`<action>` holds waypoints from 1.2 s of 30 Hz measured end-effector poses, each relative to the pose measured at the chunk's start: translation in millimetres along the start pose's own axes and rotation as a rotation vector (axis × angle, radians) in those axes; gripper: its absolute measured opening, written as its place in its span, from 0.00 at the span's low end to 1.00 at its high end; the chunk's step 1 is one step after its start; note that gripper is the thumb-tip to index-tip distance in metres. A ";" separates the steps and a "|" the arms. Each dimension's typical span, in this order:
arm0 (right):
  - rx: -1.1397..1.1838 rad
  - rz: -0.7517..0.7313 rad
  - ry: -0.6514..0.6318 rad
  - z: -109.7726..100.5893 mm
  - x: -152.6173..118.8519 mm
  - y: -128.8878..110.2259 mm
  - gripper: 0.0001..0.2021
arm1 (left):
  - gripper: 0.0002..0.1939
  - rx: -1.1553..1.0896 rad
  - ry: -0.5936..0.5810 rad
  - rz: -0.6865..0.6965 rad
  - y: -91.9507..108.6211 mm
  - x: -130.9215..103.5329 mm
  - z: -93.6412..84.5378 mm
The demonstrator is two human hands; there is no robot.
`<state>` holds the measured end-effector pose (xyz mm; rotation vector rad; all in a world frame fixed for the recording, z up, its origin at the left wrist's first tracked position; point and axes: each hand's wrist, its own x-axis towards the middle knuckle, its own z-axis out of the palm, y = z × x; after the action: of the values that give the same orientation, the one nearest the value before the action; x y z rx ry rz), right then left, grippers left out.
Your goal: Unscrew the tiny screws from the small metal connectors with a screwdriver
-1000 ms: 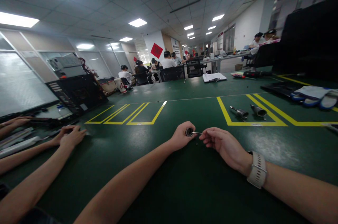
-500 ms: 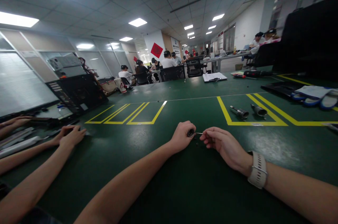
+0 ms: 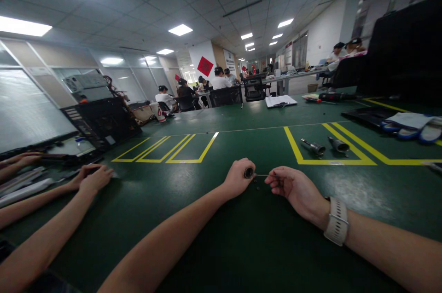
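Note:
My left hand [image 3: 237, 179] is closed around a metal cylinder part [image 3: 248, 173], whose round dark open end faces me. From that part a thin metal rod [image 3: 261, 175] runs across to my right hand [image 3: 289, 189], which pinches its other end between thumb and fingers. Whether the rod is a hex key I cannot tell. Just below, two tiny dark pieces [image 3: 257, 188] lie on the green table [image 3: 221, 238]. To the right, two grey metal parts with shafts and wide round ends, one left [image 3: 313, 147] and one right [image 3: 338, 145], rest inside a yellow taped area.
Another person's hands [image 3: 93, 178] work at the left edge, near white and dark parts. An open computer case [image 3: 103, 120] stands at the back left. Papers on a clipboard [image 3: 280, 101] lie at the far edge. Blue-trimmed gloves [image 3: 410, 125] are at the right.
My right hand has shifted slightly to the right, and a longer stretch of the thin rod shows between my hands. My left hand keeps its hold, almost unmoved.

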<state>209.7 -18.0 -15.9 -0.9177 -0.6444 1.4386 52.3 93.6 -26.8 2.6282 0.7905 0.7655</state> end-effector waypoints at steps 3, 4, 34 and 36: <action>0.002 -0.007 0.021 2.0 -2.2 -1.4 0.05 | 0.02 0.015 0.019 -0.018 -0.9 -0.3 0.5; 0.003 -0.008 0.031 2.5 -2.9 -1.7 0.05 | 0.02 0.020 0.022 -0.024 -1.1 -0.2 0.7; -0.180 -0.281 0.284 -1.1 4.0 9.1 0.06 | 0.09 0.054 -0.146 -0.005 11.3 0.0 -0.9; -0.190 -0.284 0.277 -0.8 3.9 9.1 0.05 | 0.09 0.093 -0.179 0.042 14.6 0.4 -2.2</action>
<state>205.7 -15.1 -24.6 -1.1025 -0.6799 0.9885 57.6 82.3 -18.8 2.7561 0.7392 0.5058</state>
